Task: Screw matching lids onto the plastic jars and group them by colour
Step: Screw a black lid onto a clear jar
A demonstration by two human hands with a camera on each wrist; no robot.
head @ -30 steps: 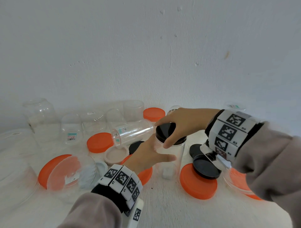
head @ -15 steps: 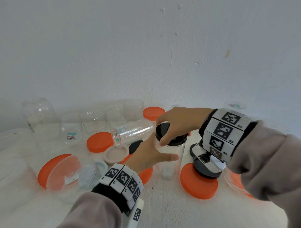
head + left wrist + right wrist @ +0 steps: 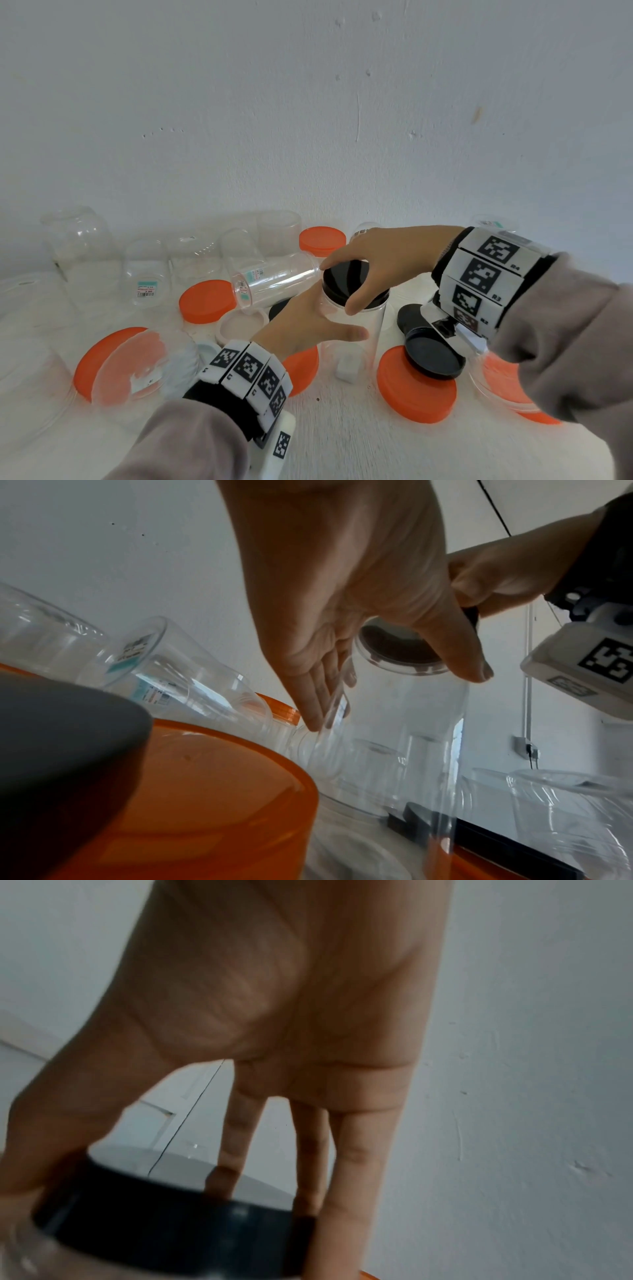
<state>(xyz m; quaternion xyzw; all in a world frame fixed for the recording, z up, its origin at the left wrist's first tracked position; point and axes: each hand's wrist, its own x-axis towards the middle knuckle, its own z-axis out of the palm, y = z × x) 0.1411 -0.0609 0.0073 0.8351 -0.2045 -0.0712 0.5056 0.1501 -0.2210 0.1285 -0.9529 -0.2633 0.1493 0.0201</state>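
**A:** so what's the setup over there?

**B:** white table [image 3: 342, 442] pushed up against a plain pale wall [image 3: 308, 102] with a few scuffs on it. Landmark is the tall clear jar [image 3: 356, 329] standing upright mid-table. Behind it and off to its left, a bunch of open clear jars, one lying on its side [image 3: 277, 279] right by its rim. Orange lids scattered all round it, a big one [image 3: 416, 394] just right of its base with a loose black lid [image 3: 433, 356] resting partly on top.

**A:** and the jar itself?

**B:** see-through, straight sides, small white cube [image 3: 349, 370] at the bottom. Black lid [image 3: 346, 277] sits on its mouth.

**A:** hands?

**B:** right hand [image 3: 383, 260] comes over the top, fingers and thumb curled down round the black lid's edge. Left hand [image 3: 308, 325] is against the jar's side below the lid, fingers straight and together behind it, thumb out across the front.
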